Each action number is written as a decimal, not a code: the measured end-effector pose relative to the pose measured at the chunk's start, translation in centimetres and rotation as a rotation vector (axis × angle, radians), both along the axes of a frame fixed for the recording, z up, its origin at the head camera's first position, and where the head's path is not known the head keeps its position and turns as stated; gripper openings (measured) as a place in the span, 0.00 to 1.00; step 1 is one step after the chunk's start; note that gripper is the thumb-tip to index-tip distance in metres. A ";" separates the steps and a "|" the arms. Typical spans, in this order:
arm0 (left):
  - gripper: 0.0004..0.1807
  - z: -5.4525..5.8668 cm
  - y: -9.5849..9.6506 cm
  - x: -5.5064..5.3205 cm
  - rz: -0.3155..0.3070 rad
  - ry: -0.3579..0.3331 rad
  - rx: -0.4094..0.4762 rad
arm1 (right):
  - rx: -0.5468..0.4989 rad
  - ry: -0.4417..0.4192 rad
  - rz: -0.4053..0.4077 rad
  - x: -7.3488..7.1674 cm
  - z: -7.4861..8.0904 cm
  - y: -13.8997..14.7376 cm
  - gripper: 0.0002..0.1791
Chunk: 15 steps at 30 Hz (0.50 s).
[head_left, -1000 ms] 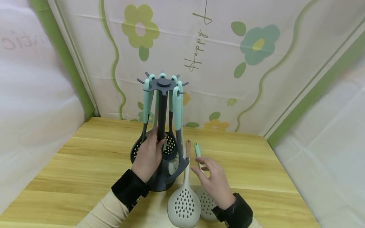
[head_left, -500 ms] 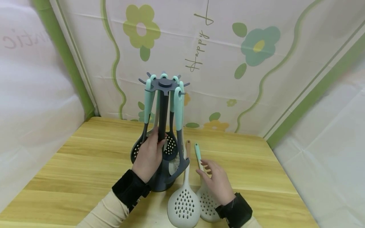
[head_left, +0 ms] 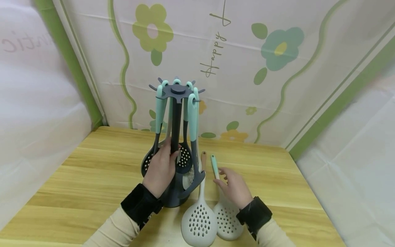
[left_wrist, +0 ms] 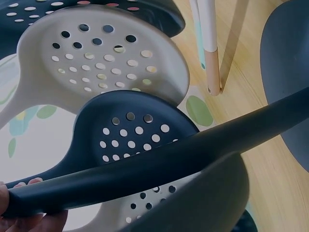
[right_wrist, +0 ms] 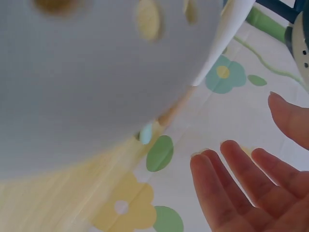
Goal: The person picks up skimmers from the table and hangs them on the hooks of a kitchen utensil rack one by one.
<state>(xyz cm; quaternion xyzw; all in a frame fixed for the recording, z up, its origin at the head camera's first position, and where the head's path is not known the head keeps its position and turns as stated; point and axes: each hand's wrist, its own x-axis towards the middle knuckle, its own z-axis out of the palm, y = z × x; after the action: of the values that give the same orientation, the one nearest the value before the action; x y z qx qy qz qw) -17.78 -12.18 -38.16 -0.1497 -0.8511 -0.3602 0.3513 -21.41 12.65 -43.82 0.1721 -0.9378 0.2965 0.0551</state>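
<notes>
My left hand [head_left: 160, 171] grips the dark centre pole [head_left: 176, 120] of a standing utensil rack; its fingertips [left_wrist: 48, 221] show around the pole in the left wrist view. My right hand [head_left: 234, 187] hovers over a pale skimmer [head_left: 227, 223] with a mint handle [head_left: 214, 163], thumb and fingers apart and close to that handle. Nothing lies between those fingers [right_wrist: 205, 188] in the right wrist view. Left of it, beside the rack, is a larger pale skimmer [head_left: 200, 219] with a wood-coloured handle end [head_left: 203, 159].
Several mint-handled utensils hang from the rack's hooked top [head_left: 178, 90], among them a dark perforated skimmer [head_left: 184, 159] and a dark turner [head_left: 194, 183]. All stands on a wooden table [head_left: 102, 178], with floral cloth [head_left: 234, 89] behind and at the sides.
My right hand has shifted slightly right and away from me, uncovering more of the mint-handled skimmer's head. The left hand and the rack stay where they were.
</notes>
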 end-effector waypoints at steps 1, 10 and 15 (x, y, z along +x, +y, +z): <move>0.16 0.0 0.0 0.0 0.000 0.001 0.000 | 0.011 -0.004 0.004 -0.2 0.0 0.0 0.25; 0.15 0.0 0.0 0.0 0.001 -0.005 -0.003 | 0.141 -0.021 0.029 -1.7 -0.4 0.1 0.26; 0.15 0.1 0.0 0.1 0.003 -0.013 -0.005 | 0.186 -0.082 0.013 -2.8 -0.5 0.1 0.27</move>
<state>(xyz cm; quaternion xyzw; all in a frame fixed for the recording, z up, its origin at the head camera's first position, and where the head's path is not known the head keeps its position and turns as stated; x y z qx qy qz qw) -17.69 -12.16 -38.04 -0.1472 -0.8546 -0.3584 0.3458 -24.19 12.80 -44.35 0.1703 -0.9616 0.2152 -0.0017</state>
